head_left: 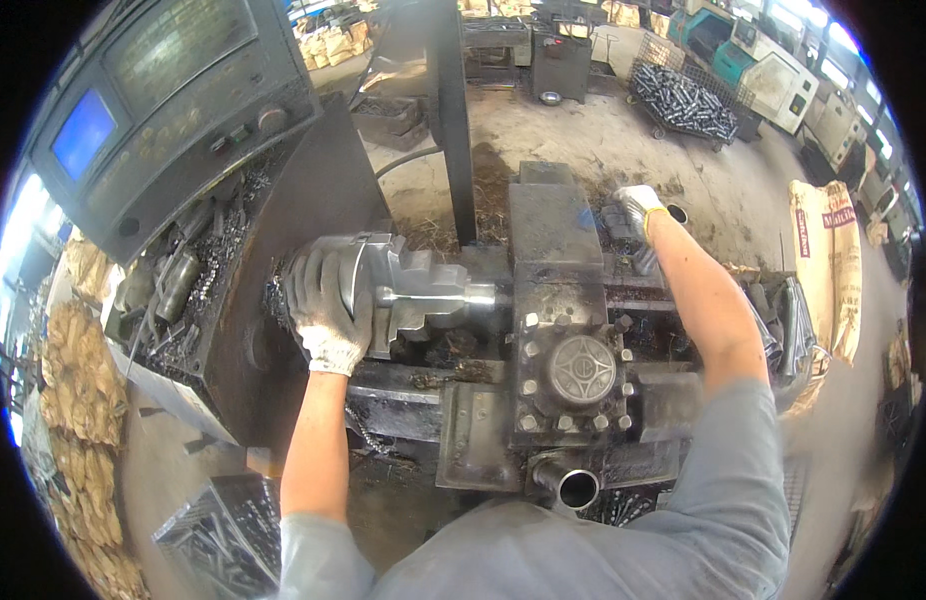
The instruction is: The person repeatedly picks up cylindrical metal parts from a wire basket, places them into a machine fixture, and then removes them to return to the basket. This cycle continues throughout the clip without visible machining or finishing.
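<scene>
My left hand (323,300), in a grey-white work glove, curls over the rim of a lathe chuck (375,280), its thumb apart on the near face. Stepped jaws (423,305) stand out from the chuck, and a shiny metal rod (478,294) runs from between them toward the dark tool block (558,235). Past the block, my right hand (638,207), also gloved, is closed at the far side of the machine. What its fingers hold is hidden. Nearer me, a round cap (582,369) ringed by several bolts tops the block.
A control panel (173,120) with a blue screen rises at the left above a chip-covered ledge. An open tube end (579,488) points toward me. Metal parts fill a wire cart (686,100) at the back right. A paper sack (825,260) stands right.
</scene>
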The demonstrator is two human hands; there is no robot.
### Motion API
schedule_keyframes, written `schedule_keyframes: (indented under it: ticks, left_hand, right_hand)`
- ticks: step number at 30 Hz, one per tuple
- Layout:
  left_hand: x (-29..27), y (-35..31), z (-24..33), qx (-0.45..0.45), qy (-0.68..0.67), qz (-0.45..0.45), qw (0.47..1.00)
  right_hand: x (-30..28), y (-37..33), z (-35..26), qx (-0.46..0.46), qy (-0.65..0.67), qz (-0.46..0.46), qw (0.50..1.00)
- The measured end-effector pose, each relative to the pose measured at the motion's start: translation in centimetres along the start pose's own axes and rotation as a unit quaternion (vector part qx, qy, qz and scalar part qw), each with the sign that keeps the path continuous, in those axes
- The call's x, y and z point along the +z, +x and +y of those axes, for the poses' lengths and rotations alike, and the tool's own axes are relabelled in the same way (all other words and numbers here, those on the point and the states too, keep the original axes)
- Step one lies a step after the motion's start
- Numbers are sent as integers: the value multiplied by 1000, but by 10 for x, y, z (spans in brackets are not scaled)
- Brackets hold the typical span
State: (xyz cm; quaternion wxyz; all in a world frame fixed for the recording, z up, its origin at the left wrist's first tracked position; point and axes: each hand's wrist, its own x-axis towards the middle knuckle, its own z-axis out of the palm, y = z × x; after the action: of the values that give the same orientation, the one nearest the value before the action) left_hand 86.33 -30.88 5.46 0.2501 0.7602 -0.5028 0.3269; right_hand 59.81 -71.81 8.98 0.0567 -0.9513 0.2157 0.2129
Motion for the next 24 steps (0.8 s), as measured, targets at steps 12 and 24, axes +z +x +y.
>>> schedule_keyframes:
  ticks: [12, 24]
  left_hand:
    - [-7, 2, 3, -12, -5, -5, 1000]
    - [6, -10, -11, -59, -46, 35, 997]
  right_hand:
    - [20, 62, -140, -29, 295, -280, 913]
    - [-12, -55, -137, 16, -218, 100, 971]
